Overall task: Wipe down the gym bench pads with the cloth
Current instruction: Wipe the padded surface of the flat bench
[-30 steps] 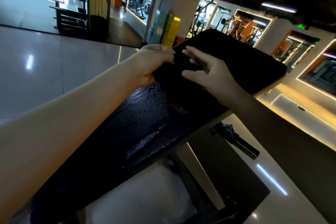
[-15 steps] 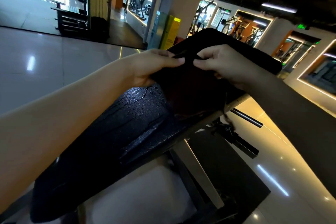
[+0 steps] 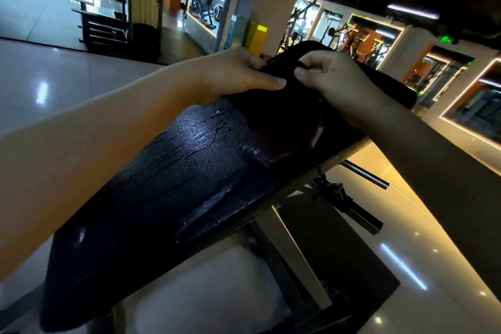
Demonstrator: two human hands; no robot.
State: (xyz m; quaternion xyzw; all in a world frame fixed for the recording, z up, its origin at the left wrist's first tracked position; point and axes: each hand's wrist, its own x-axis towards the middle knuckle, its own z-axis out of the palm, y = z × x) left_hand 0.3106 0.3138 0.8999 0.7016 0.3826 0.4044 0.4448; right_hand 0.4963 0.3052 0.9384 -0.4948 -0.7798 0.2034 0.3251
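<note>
A long black bench pad point(image 3: 173, 184) slopes from the lower left up to the centre right, its surface wet and streaked. A dark cloth point(image 3: 282, 114) hangs over the pad's upper part. My left hand point(image 3: 233, 76) grips the cloth's top edge from the left, thumb stretched along it. My right hand point(image 3: 328, 81) pinches the same edge just to the right, fingers curled. The two hands nearly touch. The cloth's exact outline is hard to tell against the black pad.
The bench's metal frame point(image 3: 295, 257) and a black adjustment bar point(image 3: 363, 175) lie under the pad at right. Glossy tiled floor point(image 3: 62, 81) spreads on both sides. A pillar with a yellow box point(image 3: 257, 38) stands behind; gym machines point(image 3: 206, 0) fill the background.
My right hand went from spread fingers on the cloth to a pinch on its top edge. Both hands then lifted that edge slightly, drawing close together.
</note>
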